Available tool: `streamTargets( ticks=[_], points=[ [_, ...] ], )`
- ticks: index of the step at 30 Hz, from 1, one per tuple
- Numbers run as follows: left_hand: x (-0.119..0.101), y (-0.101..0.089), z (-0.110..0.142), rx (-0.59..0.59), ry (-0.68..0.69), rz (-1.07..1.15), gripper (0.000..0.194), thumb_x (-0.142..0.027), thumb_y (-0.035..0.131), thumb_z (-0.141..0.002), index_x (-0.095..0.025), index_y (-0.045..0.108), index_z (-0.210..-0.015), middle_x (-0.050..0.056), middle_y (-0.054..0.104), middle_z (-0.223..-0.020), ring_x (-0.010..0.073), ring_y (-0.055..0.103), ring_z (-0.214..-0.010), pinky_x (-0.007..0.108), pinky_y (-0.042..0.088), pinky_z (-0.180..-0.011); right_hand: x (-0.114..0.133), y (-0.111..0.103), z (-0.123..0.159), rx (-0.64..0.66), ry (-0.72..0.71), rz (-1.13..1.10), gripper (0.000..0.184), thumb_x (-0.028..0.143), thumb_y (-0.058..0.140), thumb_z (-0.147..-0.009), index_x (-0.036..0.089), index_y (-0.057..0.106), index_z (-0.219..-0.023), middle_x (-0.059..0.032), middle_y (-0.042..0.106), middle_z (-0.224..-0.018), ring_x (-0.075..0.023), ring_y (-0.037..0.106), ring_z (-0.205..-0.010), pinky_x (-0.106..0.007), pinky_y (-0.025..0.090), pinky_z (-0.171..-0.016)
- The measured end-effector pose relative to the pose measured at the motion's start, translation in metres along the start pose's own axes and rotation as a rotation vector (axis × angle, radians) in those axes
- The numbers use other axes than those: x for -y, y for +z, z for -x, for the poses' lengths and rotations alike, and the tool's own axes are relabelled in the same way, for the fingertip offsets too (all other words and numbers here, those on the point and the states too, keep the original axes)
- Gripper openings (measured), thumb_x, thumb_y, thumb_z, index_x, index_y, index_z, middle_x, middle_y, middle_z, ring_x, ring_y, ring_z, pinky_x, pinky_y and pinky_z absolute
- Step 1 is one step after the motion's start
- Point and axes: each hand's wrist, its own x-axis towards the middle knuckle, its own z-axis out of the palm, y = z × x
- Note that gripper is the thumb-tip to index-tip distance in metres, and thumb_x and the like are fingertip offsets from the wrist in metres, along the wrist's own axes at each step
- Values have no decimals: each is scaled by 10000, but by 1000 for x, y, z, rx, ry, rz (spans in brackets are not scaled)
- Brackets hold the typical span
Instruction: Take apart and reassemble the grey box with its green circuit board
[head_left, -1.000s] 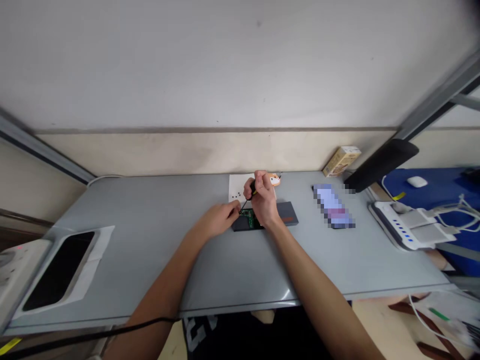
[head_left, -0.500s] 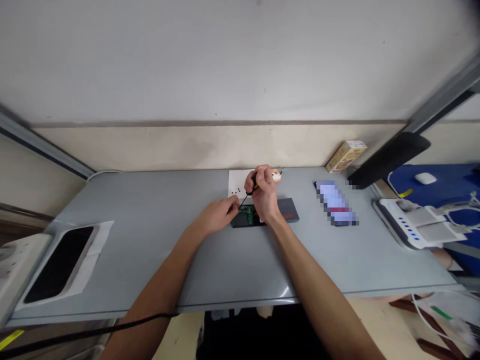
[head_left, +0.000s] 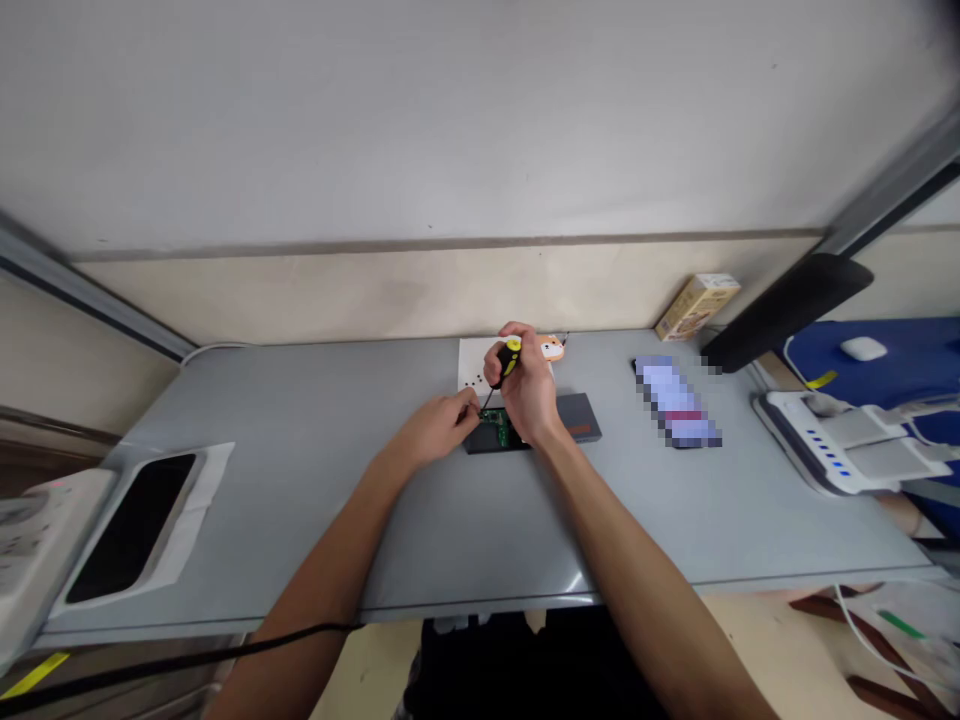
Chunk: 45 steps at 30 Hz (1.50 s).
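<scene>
A black and yellow screwdriver (head_left: 510, 362) is gripped in my right hand (head_left: 531, 395), its handle leaning and its thin shaft pointing down to the left. The tip reaches the upper left part of a green circuit board (head_left: 501, 428), which lies in a dark flat casing (head_left: 486, 441). My left hand (head_left: 442, 425) is closed at the casing's left corner, thumb and fingertips pressed together beside the tip; what they pinch is hidden. To the right, partly behind my right wrist, lies a grey box-shaped cover (head_left: 579, 415).
Behind my hands is a white sheet (head_left: 472, 362) with several small dark screws (head_left: 474, 381) and an orange-white animal-shaped item (head_left: 553, 348). A phone (head_left: 677, 402), small carton (head_left: 697, 306) and charging station (head_left: 832, 440) stand right. A dark tablet-like device (head_left: 135, 525) lies left.
My right hand has turned the screwdriver and tilted slightly, so the yellow handle end now shows. The left hand stays at the casing's corner. The whole view has shifted a little.
</scene>
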Motion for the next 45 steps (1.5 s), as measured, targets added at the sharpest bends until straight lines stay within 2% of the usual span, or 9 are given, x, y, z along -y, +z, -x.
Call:
streamTargets(
  ticks=[6,12,16,20,26,30,37,41,45],
  points=[
    [-2,0,2,-15,23,-5,145,-270,441,-967,-214,574,-951,-5,640,-762,161,562,-645,274,363,-632,-1,-4,2,-51,-2,25,337,496,695,-900,289,429,-905,57,461,-695,-129,444,-608,-261,411,-599],
    [-2,0,2,-18,18,-2,137,-271,465,-955,-218,591,-957,-3,640,-756,159,542,-625,276,350,-615,1,-8,-3,-5,-6,87,319,573,605,-944,257,573,-910,-11,545,-820,-149,536,-710,-300,478,-651],
    [-3,1,1,-19,7,-2,150,-283,469,-956,-215,602,-975,-2,637,-743,159,542,-618,277,345,-610,2,-1,2,-43,1,65,359,637,529,-957,278,531,-944,11,485,-741,-148,469,-624,-297,443,-591],
    [-3,3,0,-23,5,2,143,-287,477,-950,-213,599,-966,-2,629,-734,159,537,-614,276,332,-602,-1,1,6,-91,-31,86,338,580,636,-919,298,451,-923,47,447,-688,-137,407,-583,-275,392,-563],
    [-4,1,2,-23,23,-17,137,-269,475,-952,-213,599,-973,8,651,-771,162,554,-634,281,342,-617,-1,-6,-1,-61,-41,132,330,600,578,-945,275,527,-915,-11,538,-827,-156,509,-696,-304,454,-631],
    [-6,1,3,-26,4,11,143,-284,480,-951,-214,604,-961,6,643,-752,161,553,-623,283,349,-606,2,-5,-1,-54,11,121,399,677,495,-952,281,541,-953,1,466,-750,-163,467,-661,-311,451,-627],
    [-7,-1,3,-15,11,-14,105,-272,486,-955,-216,574,-944,-3,645,-743,158,555,-619,284,328,-599,5,-1,5,-30,32,111,316,578,563,-957,294,435,-903,46,373,-658,-150,384,-583,-298,396,-589],
    [-7,-1,3,-11,10,-10,106,-262,489,-951,-214,583,-949,6,669,-787,165,572,-648,282,340,-617,4,-3,2,-1,0,110,289,520,628,-940,290,459,-898,20,511,-758,-149,479,-667,-297,434,-639],
    [-5,1,2,-17,12,-15,138,-278,480,-959,-216,602,-978,8,671,-787,165,565,-633,282,339,-616,3,-7,-2,-13,25,142,338,612,555,-951,274,546,-931,-13,542,-838,-154,516,-705,-308,465,-640]
  ],
)
